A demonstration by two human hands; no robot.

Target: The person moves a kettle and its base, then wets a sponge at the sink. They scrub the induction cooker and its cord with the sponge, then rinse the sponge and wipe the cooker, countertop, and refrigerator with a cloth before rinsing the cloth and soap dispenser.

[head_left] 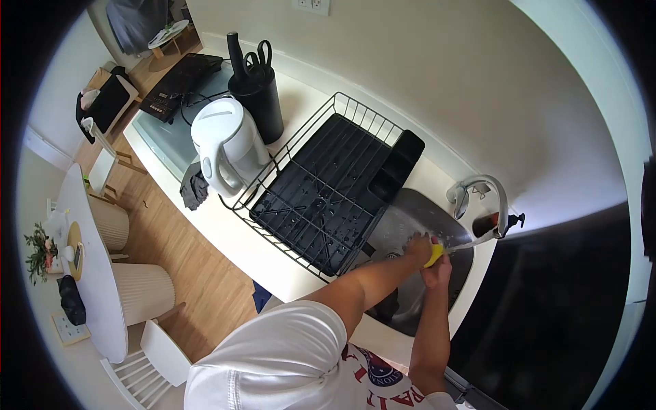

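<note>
Both hands are together over the metal sink (410, 212), below the running faucet (502, 205). My left hand (418, 249) is closed on a yellow sponge (434, 255), with a small red patch showing beside it. Just below the sponge, my right hand (437, 272) has its fingers curled; what they hold is too small to tell. Water streams from the spout toward the hands. Dark items lie in the sink, partly hidden by my left forearm.
Left of the sink stands a wet black dish rack (321, 198). Beyond it are a white kettle (222, 140), a black utensil holder (260, 102) and a black cooktop (179, 82). A soap bottle (485, 224) stands by the faucet. A table (92, 273) and chairs are at far left.
</note>
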